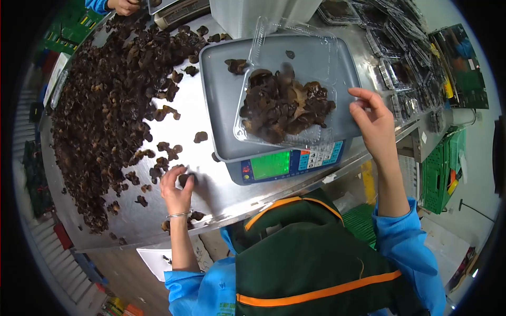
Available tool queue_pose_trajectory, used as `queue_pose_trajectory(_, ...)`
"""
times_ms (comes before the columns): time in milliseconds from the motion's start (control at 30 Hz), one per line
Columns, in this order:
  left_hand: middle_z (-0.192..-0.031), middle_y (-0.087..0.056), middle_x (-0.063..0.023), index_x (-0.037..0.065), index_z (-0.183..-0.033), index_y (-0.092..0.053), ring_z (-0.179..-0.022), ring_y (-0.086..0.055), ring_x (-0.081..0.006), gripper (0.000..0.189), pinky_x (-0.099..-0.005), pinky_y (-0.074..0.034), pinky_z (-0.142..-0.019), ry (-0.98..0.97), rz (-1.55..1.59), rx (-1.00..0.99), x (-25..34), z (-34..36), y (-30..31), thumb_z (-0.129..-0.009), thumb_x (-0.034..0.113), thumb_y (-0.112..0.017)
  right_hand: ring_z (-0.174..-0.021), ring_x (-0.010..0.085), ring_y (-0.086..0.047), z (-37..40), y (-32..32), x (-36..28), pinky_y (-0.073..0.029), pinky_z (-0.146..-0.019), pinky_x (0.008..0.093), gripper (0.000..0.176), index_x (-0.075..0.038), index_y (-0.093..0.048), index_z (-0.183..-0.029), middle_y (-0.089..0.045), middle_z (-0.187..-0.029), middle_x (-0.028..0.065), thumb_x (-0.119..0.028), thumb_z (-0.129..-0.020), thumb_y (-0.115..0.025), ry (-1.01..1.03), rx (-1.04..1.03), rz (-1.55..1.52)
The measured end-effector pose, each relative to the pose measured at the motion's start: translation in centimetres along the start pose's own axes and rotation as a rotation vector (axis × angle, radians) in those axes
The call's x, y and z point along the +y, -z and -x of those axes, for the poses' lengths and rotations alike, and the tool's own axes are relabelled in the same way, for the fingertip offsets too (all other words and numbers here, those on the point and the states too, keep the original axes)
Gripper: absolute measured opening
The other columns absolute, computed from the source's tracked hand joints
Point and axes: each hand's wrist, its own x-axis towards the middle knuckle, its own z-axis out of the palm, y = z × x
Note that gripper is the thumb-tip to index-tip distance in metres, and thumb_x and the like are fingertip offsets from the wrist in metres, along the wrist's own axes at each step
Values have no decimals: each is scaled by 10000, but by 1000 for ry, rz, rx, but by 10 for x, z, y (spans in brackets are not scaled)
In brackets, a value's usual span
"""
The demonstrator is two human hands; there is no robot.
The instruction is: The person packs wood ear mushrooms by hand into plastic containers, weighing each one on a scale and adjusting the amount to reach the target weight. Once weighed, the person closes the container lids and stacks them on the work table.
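The left hand (176,188) pinched a mushroom piece (184,179) on the worktop (213,196). The right hand (373,124) hung half open, empty, beside the tray (311,138).

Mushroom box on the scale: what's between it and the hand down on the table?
In the head view, bare table, one loose mushroom piece and the scale's grey tray lie between the left hand and the box.

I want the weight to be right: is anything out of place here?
Yes. A loose mushroom piece lies on the scale pan outside the tray, left of its open lid. A smaller one lies at the lid. Both probably add to the reading.
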Motion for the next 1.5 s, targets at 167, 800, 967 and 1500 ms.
queue_pose_trajectory(167,-1138,-572,-124,31,-1167,-535,-1047,-548,-257,379,-355,-435,-892,-386,260,119,126,-113,13,-792,-13,-571,-641,67,-498,2,-17,9,-447,-594,205,549,-22,-381,-1311,-533,-918,60,-72,-810,-600,-242,-189,45)
queue_pose_trajectory(800,-1060,-593,-117,-16,-1083,-569,-931,-556,-171,257,-268,-455,-819,-293,553,436,215,-103,25,-838,59,-581,-846,166,-524,-80,17,21,-434,-767,285,178,-16,-611,-939,-582,-934,53,-168,-855,-573,-86,343,-383)
queue_pose_trajectory(967,-904,-569,-51,-23,-1121,-532,-747,-474,-103,243,-220,-411,-722,-104,707,821,150,-93,79,-893,61,-513,-850,193,-535,-102,66,50,-464,-752,332,323,-5,-509,-1117,-540,-1029,106,-167,-847,-580,-456,137,-950)
queue_pose_trajectory(1500,-983,-631,-116,8,-1086,-585,-870,-611,-168,259,-274,-505,-683,-190,642,-135,204,-71,1,-930,194,-493,-968,175,-519,-73,3,11,-442,-729,333,518,-29,-506,-1196,-604,-936,115,-395,-839,-590,-229,49,-708)
